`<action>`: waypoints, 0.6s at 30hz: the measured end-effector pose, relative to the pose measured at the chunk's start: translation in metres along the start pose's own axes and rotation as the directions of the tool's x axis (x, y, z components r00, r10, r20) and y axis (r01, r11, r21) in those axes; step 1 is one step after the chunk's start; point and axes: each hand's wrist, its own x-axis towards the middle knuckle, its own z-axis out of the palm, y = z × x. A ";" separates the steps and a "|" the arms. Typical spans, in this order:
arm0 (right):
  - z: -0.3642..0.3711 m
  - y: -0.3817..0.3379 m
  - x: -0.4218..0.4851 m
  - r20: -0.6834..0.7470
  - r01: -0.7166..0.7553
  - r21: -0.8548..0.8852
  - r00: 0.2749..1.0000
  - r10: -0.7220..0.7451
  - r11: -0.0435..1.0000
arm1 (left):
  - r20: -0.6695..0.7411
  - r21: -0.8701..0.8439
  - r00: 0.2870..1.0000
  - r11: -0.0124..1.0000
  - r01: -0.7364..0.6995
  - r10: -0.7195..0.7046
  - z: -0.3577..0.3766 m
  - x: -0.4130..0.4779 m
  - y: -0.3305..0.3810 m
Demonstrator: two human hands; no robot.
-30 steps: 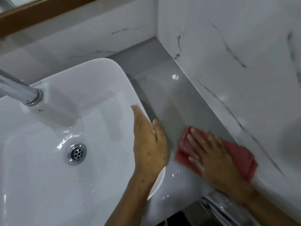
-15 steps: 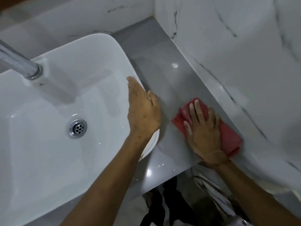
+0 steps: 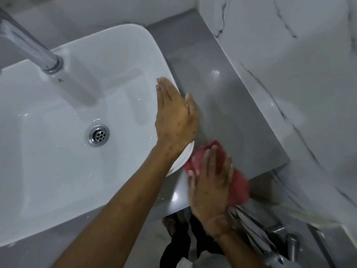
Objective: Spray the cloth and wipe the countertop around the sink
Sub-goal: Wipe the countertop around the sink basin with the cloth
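A red cloth (image 3: 238, 185) lies on the grey countertop (image 3: 231, 113) near its front edge, right of the white sink (image 3: 77, 151). My right hand (image 3: 210, 186) presses flat on the cloth, fingers spread, and is blurred with motion. My left hand (image 3: 174, 115) rests flat on the sink's right rim, fingers together, holding nothing. The cloth's left corner touches the sink's front right corner. No spray bottle is in view.
A chrome tap (image 3: 32, 49) reaches over the sink at the upper left; a drain (image 3: 99, 135) sits in the basin. A marble wall (image 3: 289, 64) borders the countertop on the right. Below the counter's edge are metal fittings (image 3: 278, 240) and dark clothing (image 3: 177, 240).
My right hand has slid the cloth left and toward the counter's front edge, up against the sink's corner. My left hand stays on the sink rim.
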 end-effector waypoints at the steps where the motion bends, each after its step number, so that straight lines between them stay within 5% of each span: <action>1: 0.006 -0.017 -0.013 0.035 0.034 0.043 0.999 -0.036 0.998 | -0.012 0.008 0.999 0.999 -0.038 0.038 -0.007 -0.009 0.002; 4: 0.011 -0.023 -0.035 0.108 0.104 0.258 0.985 -0.135 0.960 | -0.188 -0.100 0.951 0.958 -0.268 0.247 -0.034 -0.073 -0.005; 6: -0.012 -0.003 -0.030 0.130 -0.042 0.615 0.990 -0.048 0.787 | -0.259 -0.164 0.891 0.892 -0.421 0.373 -0.033 -0.134 -0.027; 8: -0.045 0.017 -0.015 0.051 -0.088 0.789 0.996 0.078 0.608 | -0.221 -0.174 0.922 0.917 -0.358 0.318 -0.008 -0.183 -0.052; 10: -0.080 0.023 0.006 -0.088 0.009 0.835 0.989 0.117 0.551 | -0.091 -0.124 0.988 0.983 -0.135 0.125 0.027 -0.202 -0.063; 12: -0.107 0.007 0.024 -0.202 0.152 0.845 0.979 0.042 0.512 | 0.047 0.030 0.996 0.997 0.068 -0.069 0.061 -0.193 -0.061; 14: -0.123 -0.023 0.034 -0.276 0.305 0.754 0.951 -0.140 0.582 | 0.112 0.168 0.976 0.972 0.165 -0.185 0.089 -0.175 -0.056; 18: -0.116 -0.075 0.042 -0.096 0.480 0.310 0.874 -0.476 0.820 | 0.198 0.303 0.920 0.914 0.271 -0.339 0.119 -0.151 -0.049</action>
